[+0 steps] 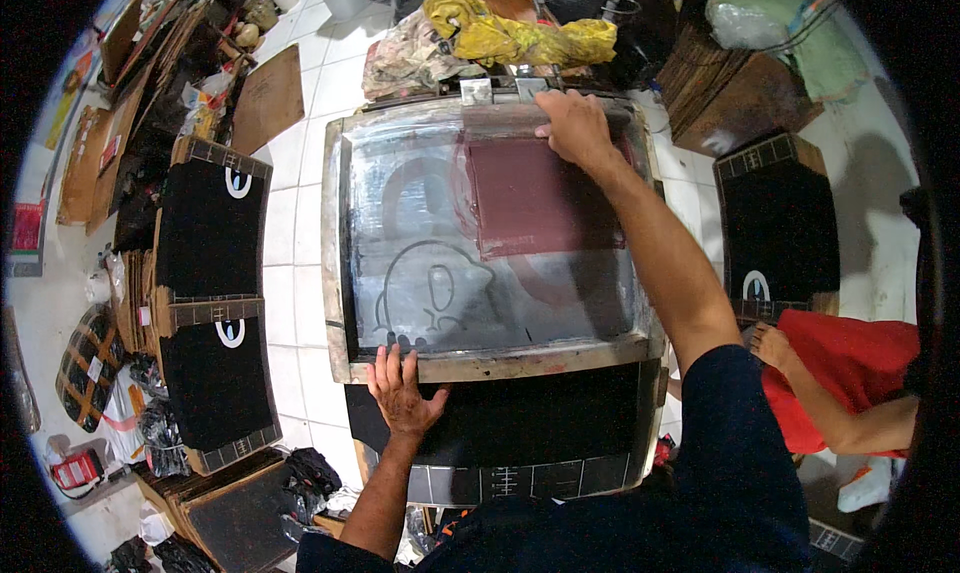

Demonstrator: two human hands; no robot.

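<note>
The big screen-printing frame [490, 358] fills the middle of the view, its grey mesh carrying a faint cartoon outline and a dark red ink patch [540, 208] toward its far right. Under the frame's near edge a black printed sheet [520, 428] pokes out; how far it runs beneath the mesh is hidden. Left of the frame, black sheets [215, 303] with a white round mark lie in a row on the white tiled floor [290, 223]. Right of the frame stands another stack of black sheets [780, 228], partly cut off by the dark lens rim. Beyond the frame's far edge sits a crumpled yellow cloth [520, 38]. Near the frame's right corner, another person in red [840, 373] is only partly seen.

The right hand [572, 125] presses down at the frame's far edge above the red patch, fingers curled; whatever it grips is covered by the hand, so I cannot tell. The left hand [402, 391] lies open, fingers spread flat on the frame's near rail.
</note>
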